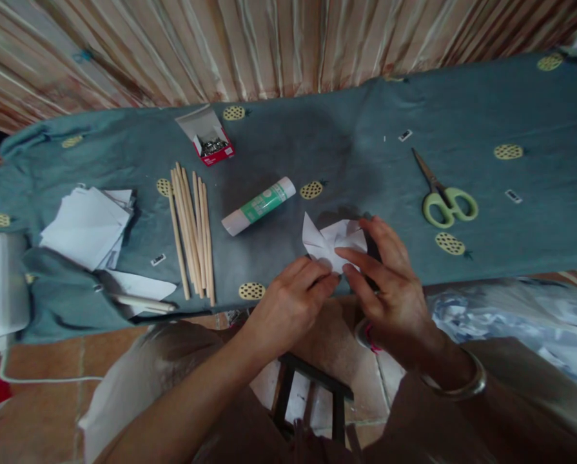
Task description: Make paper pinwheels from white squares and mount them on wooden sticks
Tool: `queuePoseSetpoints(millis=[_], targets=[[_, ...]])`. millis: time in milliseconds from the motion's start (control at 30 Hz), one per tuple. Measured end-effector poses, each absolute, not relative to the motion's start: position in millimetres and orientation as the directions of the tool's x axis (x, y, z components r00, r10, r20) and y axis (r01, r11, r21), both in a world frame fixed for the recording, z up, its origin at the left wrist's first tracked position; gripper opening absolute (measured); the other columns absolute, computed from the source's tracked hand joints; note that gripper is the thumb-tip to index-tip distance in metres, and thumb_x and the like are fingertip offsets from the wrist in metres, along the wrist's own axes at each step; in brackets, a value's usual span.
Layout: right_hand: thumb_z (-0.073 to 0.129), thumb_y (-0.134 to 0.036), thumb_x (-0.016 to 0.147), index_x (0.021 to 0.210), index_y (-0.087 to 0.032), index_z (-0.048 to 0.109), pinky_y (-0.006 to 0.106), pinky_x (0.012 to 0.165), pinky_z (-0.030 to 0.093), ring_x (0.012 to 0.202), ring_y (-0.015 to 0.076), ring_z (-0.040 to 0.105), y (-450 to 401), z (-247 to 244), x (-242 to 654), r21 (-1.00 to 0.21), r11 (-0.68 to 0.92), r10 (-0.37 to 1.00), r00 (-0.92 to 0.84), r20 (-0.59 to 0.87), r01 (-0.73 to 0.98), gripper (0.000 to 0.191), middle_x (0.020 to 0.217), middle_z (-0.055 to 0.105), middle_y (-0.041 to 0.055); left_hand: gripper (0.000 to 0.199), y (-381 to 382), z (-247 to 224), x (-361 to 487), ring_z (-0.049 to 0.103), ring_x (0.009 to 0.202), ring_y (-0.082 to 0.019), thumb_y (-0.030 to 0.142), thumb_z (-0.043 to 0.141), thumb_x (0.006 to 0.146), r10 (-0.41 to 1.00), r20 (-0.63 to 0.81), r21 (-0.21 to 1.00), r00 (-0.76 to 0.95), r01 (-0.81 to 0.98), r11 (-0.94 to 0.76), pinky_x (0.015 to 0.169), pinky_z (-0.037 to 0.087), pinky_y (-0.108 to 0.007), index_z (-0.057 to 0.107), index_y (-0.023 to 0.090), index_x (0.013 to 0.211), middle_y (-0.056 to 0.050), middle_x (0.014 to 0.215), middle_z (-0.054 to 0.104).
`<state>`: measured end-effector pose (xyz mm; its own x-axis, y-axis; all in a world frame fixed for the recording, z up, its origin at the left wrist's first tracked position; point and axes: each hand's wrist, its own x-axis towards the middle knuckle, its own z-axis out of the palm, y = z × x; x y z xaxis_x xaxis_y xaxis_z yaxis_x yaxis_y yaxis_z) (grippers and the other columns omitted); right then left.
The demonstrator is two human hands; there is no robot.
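A white folded paper pinwheel [334, 237] is held between my two hands near the front edge of the cloth-covered table. My left hand [293, 293] pinches its near edge with thumb and fingers. My right hand [387, 274] curves around the right side, with its fingertips pressing on the folded paper. One pointed blade stands up at the far left of the pinwheel. Just beyond my left hand lies a glue stick [259, 206] with a green label. To the right of my right hand are scissors [443, 196] with green handles, their blades together.
Several wooden sticks [191, 232] lie left of the glue stick. Behind them stands an open red box [215, 151] of small metal pieces. A stack of white paper [88, 225] and a white device [0, 287] are at the left. A pleated curtain [269, 45] hangs along the back.
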<state>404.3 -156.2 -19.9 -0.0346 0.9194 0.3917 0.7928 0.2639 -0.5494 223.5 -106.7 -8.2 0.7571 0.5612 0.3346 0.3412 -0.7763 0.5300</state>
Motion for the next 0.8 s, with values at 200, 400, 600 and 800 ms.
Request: queuePoseSetpoints(millis=[200,400,600,800], targets=[[0.049,-0.013,0.093,0.115,-0.02,0.062,0.057,0.11,0.037,0.142,0.0313,0.033,-156.4,-19.4,401.9,-0.501,0.272,0.92,-0.068,0.387,0.821,0.028,0.148,0.043,0.0131,0.019,-105.6,-6.8,223.3,0.059,0.091,-0.019,0.011,0.048,0.094,0.566,0.324,0.538,0.758,0.344,-0.769,0.078,0.058,-0.035,0.061,0.011,0.107,-0.009,0.099,0.065],[0.044,-0.012,0.093,0.111,-0.022,0.061,0.058,0.104,0.04,0.144,0.0321,0.03,-154.1,-16.9,396.7,-0.398,0.286,0.914,-0.123,0.387,0.872,0.026,0.145,0.047,0.0135,0.018,-105.7,-3.8,224.1,0.06,0.089,-0.019,0.011,0.05,0.093,0.57,0.33,0.538,0.753,0.346,-0.769,0.075,0.057,-0.033,0.062,0.009,0.105,-0.009,0.097,0.066],[0.048,-0.009,0.089,0.106,-0.023,0.065,0.06,0.107,0.037,0.143,0.0336,0.03,-150.7,-18.4,398.9,-0.449,0.277,0.917,-0.094,0.388,0.85,0.028,0.145,0.048,0.0123,0.016,-104.4,-5.6,228.2,0.06,0.086,-0.017,0.016,0.05,0.094,0.582,0.32,0.515,0.748,0.378,-0.769,0.074,0.057,-0.031,0.062,0.011,0.104,-0.007,0.094,0.067],[0.046,-0.01,0.089,0.113,-0.024,0.067,0.055,0.114,0.033,0.143,0.0283,0.032,-152.2,-12.3,412.7,-0.635,0.251,0.95,-0.062,0.305,0.731,0.034,0.153,0.039,0.0074,0.02,-105.5,-8.9,227.8,0.06,0.088,-0.018,0.013,0.054,0.092,0.585,0.327,0.513,0.742,0.381,-0.769,0.076,0.057,-0.032,0.061,0.008,0.11,-0.008,0.096,0.066]])
